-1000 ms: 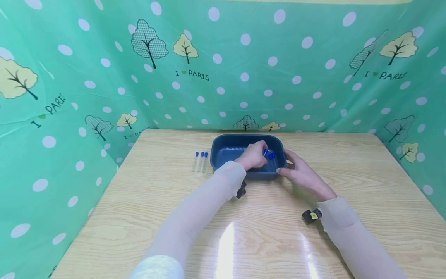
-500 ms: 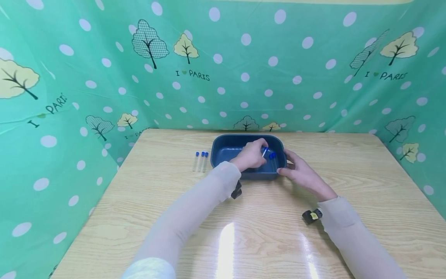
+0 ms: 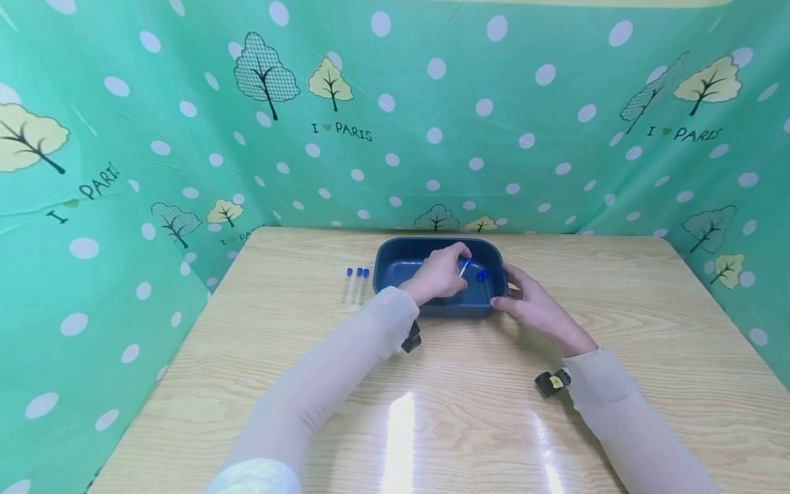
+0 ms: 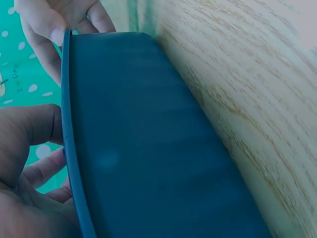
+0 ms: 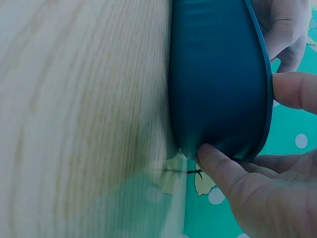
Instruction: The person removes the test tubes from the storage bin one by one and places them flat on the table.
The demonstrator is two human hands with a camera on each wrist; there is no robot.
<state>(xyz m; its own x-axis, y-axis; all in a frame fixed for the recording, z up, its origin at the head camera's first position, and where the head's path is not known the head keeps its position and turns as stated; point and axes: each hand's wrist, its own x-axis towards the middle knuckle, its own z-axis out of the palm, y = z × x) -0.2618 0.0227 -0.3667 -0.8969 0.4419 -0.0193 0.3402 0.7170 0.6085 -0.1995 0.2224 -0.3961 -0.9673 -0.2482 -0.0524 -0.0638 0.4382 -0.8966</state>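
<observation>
My left hand [image 3: 435, 272] is over the dark blue plastic basin [image 3: 392, 251], pinching a blue-capped test tube [image 3: 465, 266] that leans, cap up. Its lower end is hidden by the fingers. Inside the basin, at the right, lie a couple of other blue-capped tubes [image 3: 485, 277]. My right hand [image 3: 535, 306] grips the basin's right end; in the right wrist view its thumb is at the rim and its fingers lie along the outer wall [image 5: 218, 74]. The basin's front wall [image 4: 143, 114] hides much of the left hand's work in the left wrist view.
Left of the basin, 3 clear test tubes [image 3: 354, 285] with blue caps lie side by side on the wooden table [image 3: 278, 329]. A green printed curtain [image 3: 432, 165] hangs behind the table and along both sides.
My left hand has shifted slightly left inside the basin with the tube between its fingers, and the forearm has moved left too. The right hand and the basin stay put.
</observation>
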